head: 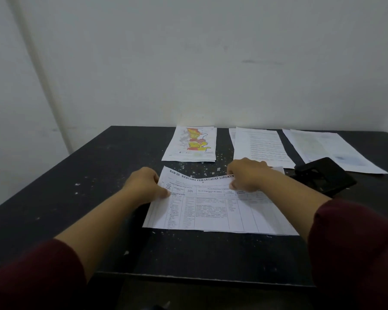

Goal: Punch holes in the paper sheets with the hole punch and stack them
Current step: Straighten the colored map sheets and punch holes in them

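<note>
A stack of printed sheets with a table and a bold heading (pixel 213 209) lies on the black table in front of me. My left hand (pixel 143 186) pinches the top sheet's left edge near its far corner. My right hand (pixel 249 174) grips the sheet's far edge on the right side, and the far edge bows upward between the hands. The black hole punch (pixel 323 176) sits on the table just right of my right hand, apart from it.
Three other paper piles lie along the back of the black table (pixel 87 186): one with a yellow and red map (pixel 192 144), one of text pages (pixel 261 146), one at the far right (pixel 329 148). Small paper bits dot the table. A white wall stands behind.
</note>
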